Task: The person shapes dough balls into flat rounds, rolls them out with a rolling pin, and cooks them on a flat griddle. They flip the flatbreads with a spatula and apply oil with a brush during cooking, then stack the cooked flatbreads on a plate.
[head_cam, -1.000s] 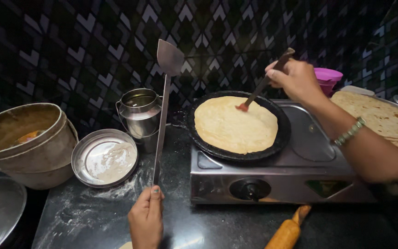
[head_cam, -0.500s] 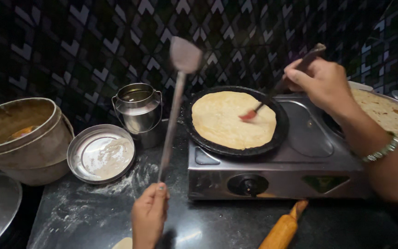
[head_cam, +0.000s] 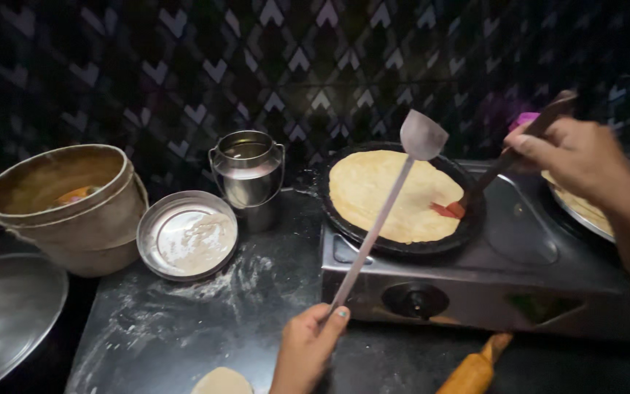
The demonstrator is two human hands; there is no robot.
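A round flatbread (head_cam: 391, 191) lies on a black pan (head_cam: 344, 226) on the steel stove (head_cam: 548, 292). My left hand (head_cam: 306, 346) holds the end of a long metal spatula (head_cam: 388, 208), whose blade is raised over the pan's middle. My right hand (head_cam: 574, 157) grips a dark-handled brush (head_cam: 486, 179); its red tip rests on the flatbread's right edge.
A steel lidded can (head_cam: 249, 175) and a flour plate (head_cam: 187, 237) stand left of the stove. Further left sit a large pot (head_cam: 71, 211) and a steel bowl (head_cam: 5, 314). A dough disc (head_cam: 220, 381), a rolling pin (head_cam: 475, 368) and a plate of cooked flatbreads (head_cam: 592, 208) are nearby.
The spatula's blade has swung right, from beside the can to above the pan. The brush tip has slid from the flatbread's centre to its right edge.
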